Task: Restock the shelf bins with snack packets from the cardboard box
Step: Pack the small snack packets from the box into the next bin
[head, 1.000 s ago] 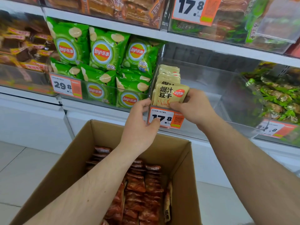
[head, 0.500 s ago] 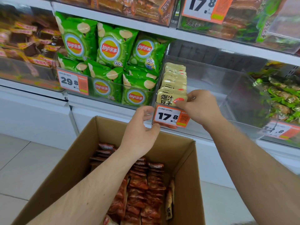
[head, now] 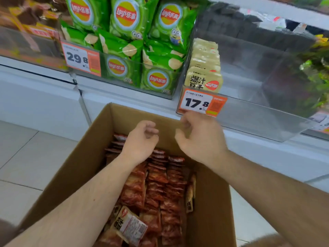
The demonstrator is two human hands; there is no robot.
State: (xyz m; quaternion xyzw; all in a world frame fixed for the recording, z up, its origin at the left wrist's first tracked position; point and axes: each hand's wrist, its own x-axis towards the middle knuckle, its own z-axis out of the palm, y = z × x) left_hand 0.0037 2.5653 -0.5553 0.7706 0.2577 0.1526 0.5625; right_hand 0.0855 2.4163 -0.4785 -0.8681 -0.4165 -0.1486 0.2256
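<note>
So I'm looking down at one cardboard box on the floor, packed with red snack packets in about three rows, too many to count. Above it, one clear bin holds a single row of beige packets along its left wall, roughly six, behind a 17.8 price tag. Next bin over has at least six green chip bags. My left hand and right hand both hover over the box, fingers loosely curled, holding nothing.
</note>
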